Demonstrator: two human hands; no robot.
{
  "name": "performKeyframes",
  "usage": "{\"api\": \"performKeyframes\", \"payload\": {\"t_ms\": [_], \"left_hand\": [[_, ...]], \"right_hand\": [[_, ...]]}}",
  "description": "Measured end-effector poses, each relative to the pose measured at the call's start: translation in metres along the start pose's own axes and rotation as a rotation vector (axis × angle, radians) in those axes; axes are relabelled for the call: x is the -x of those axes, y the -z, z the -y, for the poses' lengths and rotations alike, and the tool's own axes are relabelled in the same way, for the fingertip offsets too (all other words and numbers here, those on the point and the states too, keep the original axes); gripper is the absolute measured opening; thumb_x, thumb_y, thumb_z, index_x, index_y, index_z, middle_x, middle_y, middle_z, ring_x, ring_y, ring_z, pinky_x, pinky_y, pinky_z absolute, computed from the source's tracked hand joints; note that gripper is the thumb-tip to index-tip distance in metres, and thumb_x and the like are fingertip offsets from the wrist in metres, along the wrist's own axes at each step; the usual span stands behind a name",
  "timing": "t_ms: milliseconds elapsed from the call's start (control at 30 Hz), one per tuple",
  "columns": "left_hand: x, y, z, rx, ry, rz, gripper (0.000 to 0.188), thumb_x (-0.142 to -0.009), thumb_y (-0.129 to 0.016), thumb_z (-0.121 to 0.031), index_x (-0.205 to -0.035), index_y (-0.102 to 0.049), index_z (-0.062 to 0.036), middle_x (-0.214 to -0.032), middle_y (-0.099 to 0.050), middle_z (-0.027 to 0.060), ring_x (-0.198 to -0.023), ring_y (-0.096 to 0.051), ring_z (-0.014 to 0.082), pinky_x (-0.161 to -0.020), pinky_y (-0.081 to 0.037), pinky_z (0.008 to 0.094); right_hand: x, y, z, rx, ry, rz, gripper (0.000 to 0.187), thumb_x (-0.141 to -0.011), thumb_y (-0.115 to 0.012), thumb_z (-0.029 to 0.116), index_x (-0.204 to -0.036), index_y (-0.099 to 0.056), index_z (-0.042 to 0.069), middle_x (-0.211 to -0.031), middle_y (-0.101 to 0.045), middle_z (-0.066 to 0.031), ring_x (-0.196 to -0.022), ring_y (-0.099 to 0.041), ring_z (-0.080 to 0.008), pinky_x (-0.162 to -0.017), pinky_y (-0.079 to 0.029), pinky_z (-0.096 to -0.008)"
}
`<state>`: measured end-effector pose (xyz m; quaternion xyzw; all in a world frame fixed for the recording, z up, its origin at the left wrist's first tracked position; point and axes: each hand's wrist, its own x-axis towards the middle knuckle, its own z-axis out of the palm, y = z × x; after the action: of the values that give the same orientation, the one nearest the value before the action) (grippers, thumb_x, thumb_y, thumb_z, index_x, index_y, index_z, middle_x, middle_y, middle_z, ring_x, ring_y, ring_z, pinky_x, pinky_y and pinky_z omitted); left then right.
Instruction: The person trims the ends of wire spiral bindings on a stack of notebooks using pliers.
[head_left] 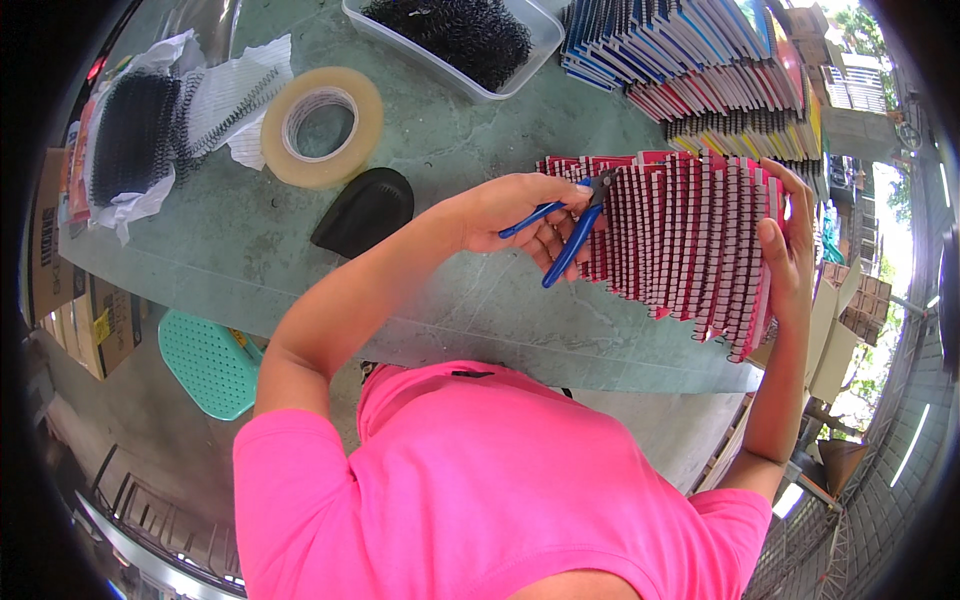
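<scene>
A: Left side?
B: Left elbow (292, 372) bent; left forearm (375, 270) slants forward and inward. Left hand (515, 208) gripping, fingers (545, 250) curled.
A: Right side?
B: Right forearm (785, 375) points nearly straight forward. Right hand (792, 245) unclenched, thumb (771, 240) apart from fingers. Hands well separated.

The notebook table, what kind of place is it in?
Probably a notebook-binding workshop: I see spiral-bound notebooks, black coils in a clear tub, and blue-handled pliers in the left hand.
</scene>
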<state>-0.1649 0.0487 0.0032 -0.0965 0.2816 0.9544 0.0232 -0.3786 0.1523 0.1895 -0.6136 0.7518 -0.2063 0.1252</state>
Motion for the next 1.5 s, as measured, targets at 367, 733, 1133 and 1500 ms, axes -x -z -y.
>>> {"api": "performKeyframes", "payload": {"t_ms": [367,733,1133,1500], "left_hand": [[-0.003,-0.004,0.005,-0.814,-0.206,-0.349,0.041,-0.092,-0.043,-0.036,-0.109,-0.056,0.0001,-0.081,-0.060,0.0131,-0.073,-0.063,0.0236,-0.068,-0.050,0.0359],[-0.008,-0.007,0.002,-0.866,-0.278,-0.368,0.041,-0.091,-0.045,-0.035,-0.103,-0.056,0.0020,-0.083,-0.061,0.0133,-0.069,-0.060,0.0206,-0.066,-0.048,0.0357],[-0.004,-0.013,0.000,-0.062,-0.059,-0.030,0.050,-0.092,-0.041,-0.040,-0.113,-0.053,0.0032,-0.086,-0.061,0.0140,-0.075,-0.062,0.0246,-0.072,-0.050,0.0370],[-0.003,-0.013,0.003,0.141,-0.054,0.140,0.053,-0.092,-0.037,-0.040,-0.116,-0.052,0.0045,-0.089,-0.062,0.0162,-0.077,-0.063,0.0289,-0.074,-0.050,0.0414]], "right_hand": [[0.000,0.000,0.002,0.035,0.026,-0.006,0.068,-0.078,-0.059,0.054,-0.122,-0.049,0.004,-0.118,-0.045,-0.0109,-0.113,-0.046,-0.0227,-0.097,-0.034,-0.0345],[0.000,-0.002,0.001,-0.015,-0.001,-0.001,0.068,-0.078,-0.059,0.055,-0.122,-0.049,0.004,-0.118,-0.045,-0.0111,-0.114,-0.045,-0.0234,-0.098,-0.033,-0.0349],[0.001,-0.001,0.003,-0.015,-0.006,0.000,0.065,-0.079,-0.059,0.052,-0.122,-0.049,0.004,-0.117,-0.045,-0.0109,-0.113,-0.046,-0.0228,-0.098,-0.033,-0.0343],[0.002,0.000,0.004,-0.031,0.007,-0.003,0.064,-0.079,-0.061,0.050,-0.122,-0.049,0.003,-0.117,-0.044,-0.0112,-0.112,-0.046,-0.0223,-0.097,-0.033,-0.0336]]}}
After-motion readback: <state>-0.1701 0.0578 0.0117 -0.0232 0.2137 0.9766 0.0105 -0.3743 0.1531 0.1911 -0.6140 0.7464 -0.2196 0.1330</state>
